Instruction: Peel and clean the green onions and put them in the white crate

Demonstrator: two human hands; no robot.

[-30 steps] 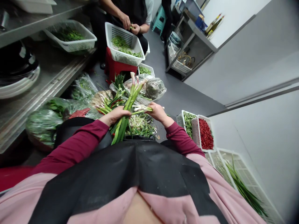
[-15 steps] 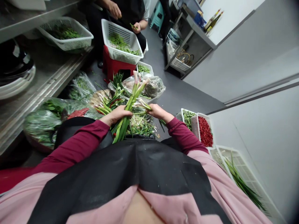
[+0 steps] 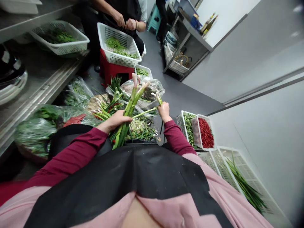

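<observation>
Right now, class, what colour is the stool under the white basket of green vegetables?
Red. The stool sits beneath the white basket; the head view shows it.

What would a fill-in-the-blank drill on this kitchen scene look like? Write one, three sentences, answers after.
1. The left hand grips a bundle of green ____.
2. The basket beside the right hand holds chillies whose colour is ____.
3. The white basket before the co-worker rests on a stool whose colour is ____.

Missing words: onions; red; red
</observation>
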